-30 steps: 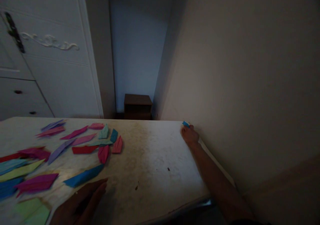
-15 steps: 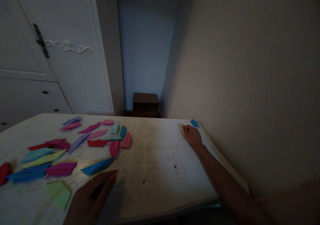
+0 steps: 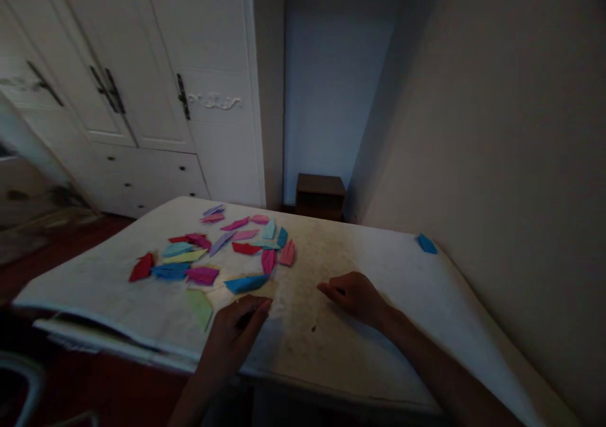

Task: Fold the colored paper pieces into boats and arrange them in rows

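My left hand (image 3: pixel 237 332) is over the near edge of the table, just below a blue folded paper boat (image 3: pixel 246 283). Its thumb and fingertips come together, and nothing shows between them. To its left lies a light green folded paper (image 3: pixel 199 307). My right hand (image 3: pixel 355 297) hovers above the stained middle of the table with its fingers curled closed; no object is visible in it. Several coloured paper boats, among them a magenta one (image 3: pixel 202 275) and a red one (image 3: pixel 142 267), lie scattered on the left half. One blue folded paper (image 3: pixel 427 244) sits alone at the far right corner.
The white table (image 3: pixel 379 244) runs along a plain wall (image 3: pixel 497 162) on the right. Behind it stand a white wardrobe (image 3: pixel 218 143) and a low brown cabinet (image 3: pixel 320 186). A pale curved metal frame (image 3: pixel 28 370) is at lower left.
My right hand has drawn back from the far right corner toward the middle, leaving the blue paper there. The view has swung left, and my left hand stays near the blue boat.
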A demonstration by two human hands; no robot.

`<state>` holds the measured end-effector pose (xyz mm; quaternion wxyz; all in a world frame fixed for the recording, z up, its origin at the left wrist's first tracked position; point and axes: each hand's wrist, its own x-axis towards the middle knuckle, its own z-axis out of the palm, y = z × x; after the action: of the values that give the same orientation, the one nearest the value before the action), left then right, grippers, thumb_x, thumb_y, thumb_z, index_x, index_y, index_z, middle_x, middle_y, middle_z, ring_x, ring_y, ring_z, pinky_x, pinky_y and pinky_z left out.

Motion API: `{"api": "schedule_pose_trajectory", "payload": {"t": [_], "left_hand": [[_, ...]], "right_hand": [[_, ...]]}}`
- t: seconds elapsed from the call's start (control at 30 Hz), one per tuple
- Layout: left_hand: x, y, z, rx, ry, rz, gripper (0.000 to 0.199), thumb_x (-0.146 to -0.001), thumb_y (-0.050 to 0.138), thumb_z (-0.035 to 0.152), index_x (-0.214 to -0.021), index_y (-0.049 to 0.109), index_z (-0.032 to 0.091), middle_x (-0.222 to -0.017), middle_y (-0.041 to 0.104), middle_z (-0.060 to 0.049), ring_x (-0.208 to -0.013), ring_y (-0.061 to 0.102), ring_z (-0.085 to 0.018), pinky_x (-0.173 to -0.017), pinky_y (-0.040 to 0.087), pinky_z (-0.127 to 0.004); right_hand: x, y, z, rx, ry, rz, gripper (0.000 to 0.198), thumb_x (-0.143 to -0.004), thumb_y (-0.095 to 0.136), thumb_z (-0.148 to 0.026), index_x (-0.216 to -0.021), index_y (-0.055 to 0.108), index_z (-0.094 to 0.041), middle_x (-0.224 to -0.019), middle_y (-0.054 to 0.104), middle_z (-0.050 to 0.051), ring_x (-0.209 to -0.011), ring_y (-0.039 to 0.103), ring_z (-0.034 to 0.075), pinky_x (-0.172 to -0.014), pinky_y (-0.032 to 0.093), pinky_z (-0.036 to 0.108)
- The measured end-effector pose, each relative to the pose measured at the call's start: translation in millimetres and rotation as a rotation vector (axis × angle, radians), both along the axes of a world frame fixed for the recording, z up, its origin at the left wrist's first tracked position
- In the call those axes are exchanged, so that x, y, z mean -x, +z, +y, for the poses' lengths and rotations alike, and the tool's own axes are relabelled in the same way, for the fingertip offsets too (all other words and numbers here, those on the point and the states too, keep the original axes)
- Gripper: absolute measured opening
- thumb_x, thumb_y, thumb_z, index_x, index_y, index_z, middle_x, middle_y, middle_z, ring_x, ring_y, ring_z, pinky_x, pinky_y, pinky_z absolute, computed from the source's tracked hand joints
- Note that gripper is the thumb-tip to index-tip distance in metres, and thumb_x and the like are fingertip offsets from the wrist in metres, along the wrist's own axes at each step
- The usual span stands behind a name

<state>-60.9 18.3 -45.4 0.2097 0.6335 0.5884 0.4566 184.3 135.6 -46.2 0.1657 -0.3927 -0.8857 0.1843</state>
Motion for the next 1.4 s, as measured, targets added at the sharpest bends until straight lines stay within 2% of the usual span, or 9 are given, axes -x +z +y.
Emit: {"api": "schedule_pose_trajectory", "payload": {"t": [0.23, 0.4, 0.53, 0.67, 0.8, 1.03, 1.13, 1.3, 1.4], "left_hand": [[10, -8.7, -14, -0.198, 0.113, -0.022, 0.026, -0.092, 0.051, 0.033, -0.077, 0.067, 0.018, -0.069, 0.066, -0.002, -0.062, 0.060, -0.013, -0.057, 0.046, -0.023], [46, -9.9, -30, -0.331, 0.325, 0.324, 0.019, -0.090, 0.052, 0.028, -0.099, 0.068, 0.020, -0.094, 0.069, -0.008, -0.091, 0.062, -0.020, -0.082, 0.051, -0.034], [84, -4.5, -38, -0.178, 0.242, 0.562, 0.035, -0.087, 0.058, 0.034, -0.119, 0.061, 0.021, -0.121, 0.063, -0.010, -0.116, 0.053, -0.026, -0.100, 0.044, -0.044], [108, -2.5, -43, 0.009, 0.121, 0.627, 0.052, -0.086, 0.060, 0.047, -0.130, 0.055, 0.021, -0.132, 0.058, -0.011, -0.128, 0.046, -0.029, -0.106, 0.039, -0.049], [115, -2.4, -46, 0.066, 0.085, 0.605, 0.051, -0.087, 0.058, 0.048, -0.129, 0.055, 0.019, -0.134, 0.057, -0.012, -0.128, 0.047, -0.029, -0.107, 0.038, -0.048], [126, -0.2, -48, 0.024, 0.103, 0.606, 0.045, -0.089, 0.056, 0.041, -0.128, 0.055, 0.018, -0.138, 0.052, -0.015, -0.131, 0.046, -0.027, -0.108, 0.039, -0.045], [136, 1.2, -45, 0.015, 0.153, 0.586, 0.041, -0.091, 0.052, 0.040, -0.127, 0.055, 0.019, -0.138, 0.052, -0.014, -0.128, 0.048, -0.027, -0.107, 0.042, -0.043], [168, -8.2, -27, -0.048, 0.339, 0.599, 0.040, -0.092, 0.049, 0.039, -0.123, 0.056, 0.014, -0.136, 0.051, -0.018, -0.126, 0.048, -0.028, -0.106, 0.040, -0.045], [189, -12.5, -15, -0.010, 0.385, 0.646, 0.038, -0.090, 0.050, 0.035, -0.120, 0.058, 0.013, -0.122, 0.061, -0.017, -0.111, 0.057, -0.027, -0.097, 0.045, -0.044]], "right_hand": [[1, -8, -1, -0.074, 0.105, -0.040, 0.060, -0.095, 0.032, -0.056, -0.051, 0.044, -0.018, -0.049, 0.046, -0.001, -0.047, 0.043, 0.011, -0.053, 0.024, 0.026], [0, -12, -2, -0.079, 0.107, -0.029, 0.062, -0.094, 0.031, -0.061, -0.051, 0.049, -0.019, -0.048, 0.052, 0.000, -0.046, 0.049, 0.013, -0.051, 0.028, 0.025], [0, -13, 0, -0.048, 0.100, -0.034, 0.064, -0.091, 0.029, -0.066, -0.051, 0.051, -0.021, -0.050, 0.057, 0.001, -0.047, 0.053, 0.015, -0.051, 0.032, 0.025], [0, -11, 0, -0.029, 0.101, -0.031, 0.065, -0.089, 0.029, -0.069, -0.051, 0.052, -0.022, -0.050, 0.059, 0.002, -0.048, 0.055, 0.015, -0.049, 0.034, 0.025], [-1, -12, 0, -0.015, 0.086, -0.036, 0.064, -0.089, 0.031, -0.068, -0.052, 0.053, -0.022, -0.051, 0.060, 0.002, -0.048, 0.056, 0.015, -0.050, 0.036, 0.025], [-2, -13, 2, 0.000, 0.100, -0.031, 0.060, -0.089, 0.034, -0.066, -0.053, 0.054, -0.022, -0.051, 0.060, 0.001, -0.047, 0.056, 0.015, -0.049, 0.037, 0.025], [-3, -14, 2, 0.016, 0.094, -0.029, 0.061, -0.088, 0.034, -0.067, -0.052, 0.053, -0.022, -0.050, 0.059, 0.001, -0.046, 0.056, 0.015, -0.048, 0.038, 0.025], [-5, -18, 4, 0.016, 0.085, -0.019, 0.062, -0.087, 0.034, -0.069, -0.052, 0.055, -0.022, -0.050, 0.059, 0.001, -0.047, 0.057, 0.016, -0.049, 0.039, 0.024], [-5, -20, 5, 0.003, 0.093, -0.006, 0.063, -0.087, 0.033, -0.071, -0.052, 0.054, -0.022, -0.050, 0.059, 0.002, -0.046, 0.056, 0.016, -0.048, 0.040, 0.024]]}}
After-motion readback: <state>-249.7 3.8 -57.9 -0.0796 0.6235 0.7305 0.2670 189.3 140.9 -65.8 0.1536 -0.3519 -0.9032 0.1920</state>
